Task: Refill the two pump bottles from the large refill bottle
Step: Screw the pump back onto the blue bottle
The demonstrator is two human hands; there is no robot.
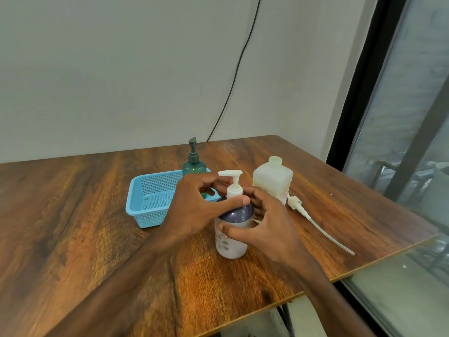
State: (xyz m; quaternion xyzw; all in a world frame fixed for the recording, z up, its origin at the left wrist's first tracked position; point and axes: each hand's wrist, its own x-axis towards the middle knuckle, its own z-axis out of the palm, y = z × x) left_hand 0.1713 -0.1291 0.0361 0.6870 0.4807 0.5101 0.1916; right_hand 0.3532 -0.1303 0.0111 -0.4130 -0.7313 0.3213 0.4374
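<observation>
Here, at frame centre, the white pump bottle stands upright on the surface. Your left hand pinches its pump collar from the left; your right hand wraps narrowly round the body.

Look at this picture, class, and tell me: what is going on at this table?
A person is working on a white pump bottle with a dark shoulder. The left hand has its fingers at the pump collar; the right hand steadies the body. Behind it stands the large refill bottle, open, with its own pump lying beside it on the wooden table. A green pump bottle stands in a blue basket.
</observation>
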